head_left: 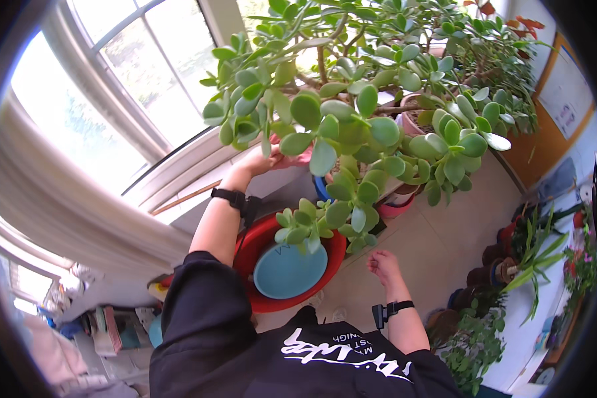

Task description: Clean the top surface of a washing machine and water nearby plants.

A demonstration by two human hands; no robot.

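Note:
My left hand (264, 161) reaches to the windowsill at the edge of a large jade plant (351, 126) with thick, rounded green leaves. Leaves cover part of its fingers, which look closed on a pinkish-red, cloth-like thing (301, 158). My right hand (383, 265) hangs over the floor, right of the plant's lowest branch, with its fingers curled in and nothing visible in them. Both wrists wear black straps. Below the left forearm sits a red basin (337, 262) with a light-blue basin (288, 275) inside it; low leaves overhang its far rim.
Windows (152, 53) and a bunched curtain (79, 192) run along the left. Several pots stand under the foliage, among them a pink one (397, 209). Potted plants (474, 298) line the right wall across the tiled floor (431, 232). A wooden-framed board (564, 99) stands at the far right.

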